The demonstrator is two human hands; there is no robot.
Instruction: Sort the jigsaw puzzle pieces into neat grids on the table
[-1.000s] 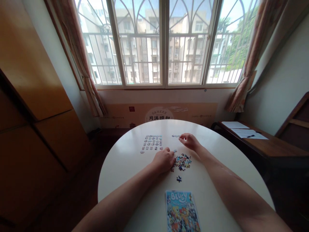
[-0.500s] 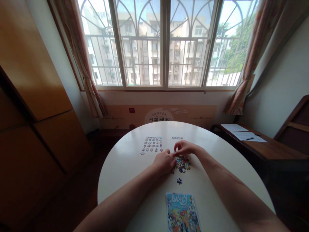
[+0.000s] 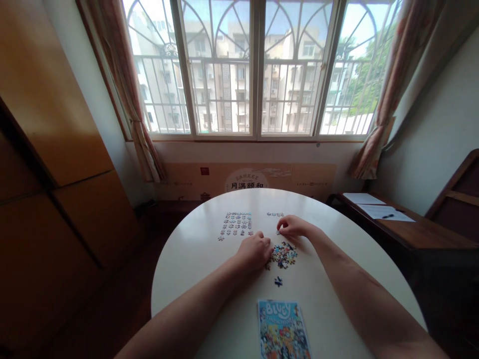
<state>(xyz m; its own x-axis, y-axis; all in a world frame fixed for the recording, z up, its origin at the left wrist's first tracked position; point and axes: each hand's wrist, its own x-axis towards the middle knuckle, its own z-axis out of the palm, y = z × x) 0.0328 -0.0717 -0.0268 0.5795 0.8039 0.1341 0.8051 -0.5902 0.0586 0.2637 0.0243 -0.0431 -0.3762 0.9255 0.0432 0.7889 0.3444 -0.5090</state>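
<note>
Right hand [image 3: 294, 226]: your thumb and fingertips are pinched together on a small piece [image 3: 278, 232], beyond the pile; whether it touches the table is too small to tell.
Left hand [image 3: 254, 250]: yours lies knuckles up at the pile's left edge, fingers curled down; whether they grip anything cannot be told.
Pile [image 3: 284, 254]: loose, mixed colours, just right of your left hand.
Row [image 3: 277, 215]: a short line of pieces just beyond your right hand.
Grid [image 3: 243, 225]: several spaced rows, beyond your left hand and to its left.
Dark piece [image 3: 278, 281]: alone, between pile and card.
Card [image 3: 283, 326]: nearest you, picture up, marked "BLUEY".
Table [image 3: 187, 269]: white, rounded, under it all.
Bench [image 3: 430, 230]: right of the table, bearing papers [image 3: 374, 209].
Window [image 3: 232, 89]: barred, straight ahead.
</note>
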